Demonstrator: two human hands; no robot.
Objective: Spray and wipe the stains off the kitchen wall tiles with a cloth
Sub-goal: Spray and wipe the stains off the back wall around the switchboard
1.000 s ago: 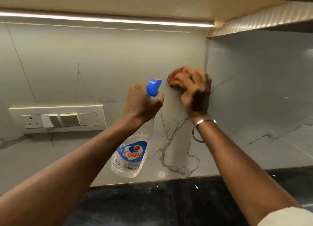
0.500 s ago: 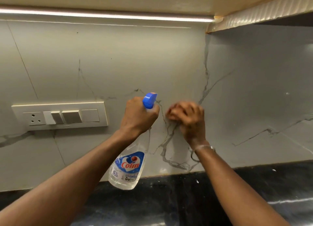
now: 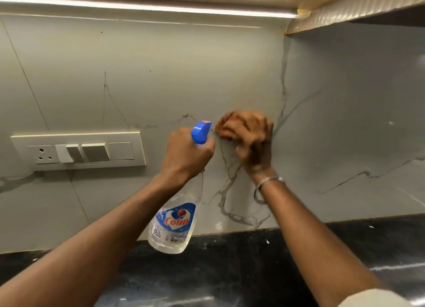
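Two hands up at the wall tiles [image 3: 161, 76], both busy. Right hand [image 3: 250, 138] is bunched around an orange cloth [image 3: 224, 126], pressing it flat on the tile just left of the inside corner; motion blur says mid-stroke. Half a second ago the same hand was lower on the dark veining, a second ago higher near the corner, so it's scrubbing up and down over one patch. Left hand [image 3: 187, 156] is wrapped tight round the neck of the spray bottle [image 3: 173, 224], blue nozzle [image 3: 201, 132] aimed at the tile beside the cloth; bottle hangs clear above the black desk [image 3: 230, 272]. No mist visible. Switch plate [image 3: 78, 150] sits well apart to the left. Likely wiping phase on this section, remaining stains hard to tell from veining.
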